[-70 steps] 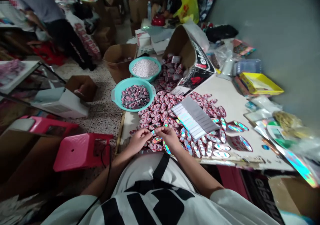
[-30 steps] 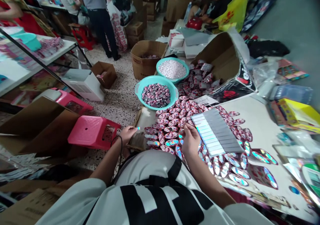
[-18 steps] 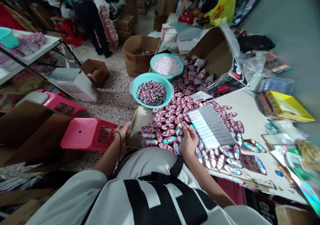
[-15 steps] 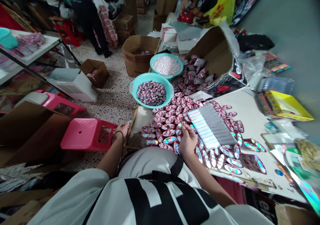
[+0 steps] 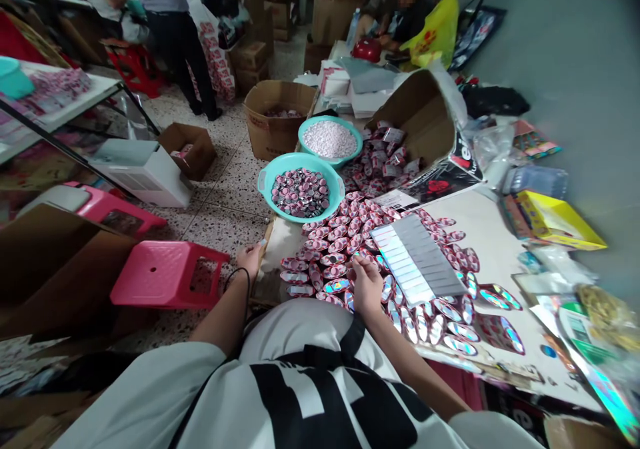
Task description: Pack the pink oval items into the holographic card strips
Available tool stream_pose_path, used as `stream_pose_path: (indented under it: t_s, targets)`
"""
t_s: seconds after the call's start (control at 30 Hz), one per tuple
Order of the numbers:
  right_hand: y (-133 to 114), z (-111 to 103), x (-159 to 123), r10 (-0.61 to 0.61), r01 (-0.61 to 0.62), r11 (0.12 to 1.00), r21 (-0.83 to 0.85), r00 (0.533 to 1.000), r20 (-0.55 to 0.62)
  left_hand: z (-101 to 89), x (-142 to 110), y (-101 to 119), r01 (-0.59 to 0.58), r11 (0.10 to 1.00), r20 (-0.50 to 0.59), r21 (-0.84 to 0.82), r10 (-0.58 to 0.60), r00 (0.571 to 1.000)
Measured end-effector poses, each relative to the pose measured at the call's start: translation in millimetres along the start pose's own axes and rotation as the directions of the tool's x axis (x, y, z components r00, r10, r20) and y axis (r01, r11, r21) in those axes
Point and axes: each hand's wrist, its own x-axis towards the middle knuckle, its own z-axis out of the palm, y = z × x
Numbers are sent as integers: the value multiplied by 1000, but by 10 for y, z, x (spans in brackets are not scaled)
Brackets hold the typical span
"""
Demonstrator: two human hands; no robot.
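My left hand [image 5: 251,258] is at the left edge of the table [image 5: 284,239], fingers curled, with a small pale spot at the fingertips that I cannot make out. My right hand [image 5: 368,285] is closed in a pinch low over the rows of shiny pink oval packs [image 5: 336,270]; what its fingertips hold, if anything, is hidden. Just right of that hand, a grey-and-white striped sheet [image 5: 419,257] lies on top of the packs. Beyond them stand a turquoise basin [image 5: 266,181] of small pink and silver round pieces and a second basin [image 5: 356,158] of white pieces.
A tipped carton [image 5: 443,112] spills more packs at the back. To the right are a yellow tray [image 5: 560,221] and plastic bags. A pink stool [image 5: 150,272] and an open carton [image 5: 280,126] stand on the floor. Other people are at the back.
My right hand has shifted slightly left over the packs, still pinched. My left hand stays by the table edge, its fingers slightly turned. The whole view has moved a little.
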Motion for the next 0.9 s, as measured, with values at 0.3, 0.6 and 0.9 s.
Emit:
stream_pose_path:
  t_s: [0.3, 0.6, 0.9]
  targets:
    - [6, 9, -1, -18, 23, 995, -97, 998, 57, 47, 31, -106, -15, 996, -69, 90, 22, 997]
    - [39, 16, 23, -15, 25, 994, -107, 995, 98, 10, 62, -103, -81, 977, -128, 198, 108, 986]
    - [46, -79, 12, -71, 96, 980, -172, 987, 146, -13, -50, 73, -458, 810, 85, 366, 461, 883]
